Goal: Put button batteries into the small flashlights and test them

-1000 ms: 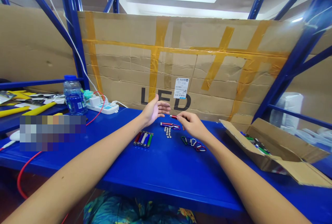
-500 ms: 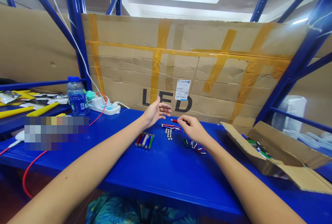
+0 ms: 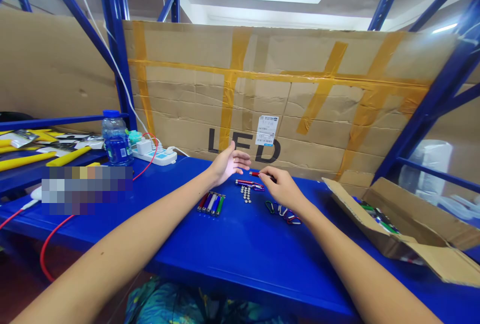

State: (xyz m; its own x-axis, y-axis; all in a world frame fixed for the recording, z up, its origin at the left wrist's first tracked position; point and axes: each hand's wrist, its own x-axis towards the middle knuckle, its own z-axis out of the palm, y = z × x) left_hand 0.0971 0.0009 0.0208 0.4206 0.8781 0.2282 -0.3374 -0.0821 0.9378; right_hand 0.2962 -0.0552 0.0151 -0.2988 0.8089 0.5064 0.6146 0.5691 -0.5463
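My right hand (image 3: 282,186) pinches a small red mini flashlight (image 3: 254,173) between thumb and fingers, its end poking out to the left. Across from it, my left hand (image 3: 229,165) is raised with fingers apart and the palm turned towards the right, holding nothing. Just below the hands lie a red and a purple metal tube (image 3: 245,183). Several small silver button cells (image 3: 246,194) sit in short columns in front of these. Nearer to me is a side-by-side row of coloured tubes (image 3: 212,204). Small coloured carabiners (image 3: 283,210) rest beneath my right wrist.
An open cardboard box (image 3: 408,236) with more coloured tubes stands on the right of the blue table (image 3: 232,259). At left are a bottle (image 3: 117,139), a power strip (image 3: 159,156), a red cable (image 3: 45,254) and yellow-handled items (image 3: 69,156). Cardboard (image 3: 187,99) walls the back.
The view has shifted slightly, so everything sits a little further right. Both hands keep nearly the same pose, and the red flashlight stays in my right hand.
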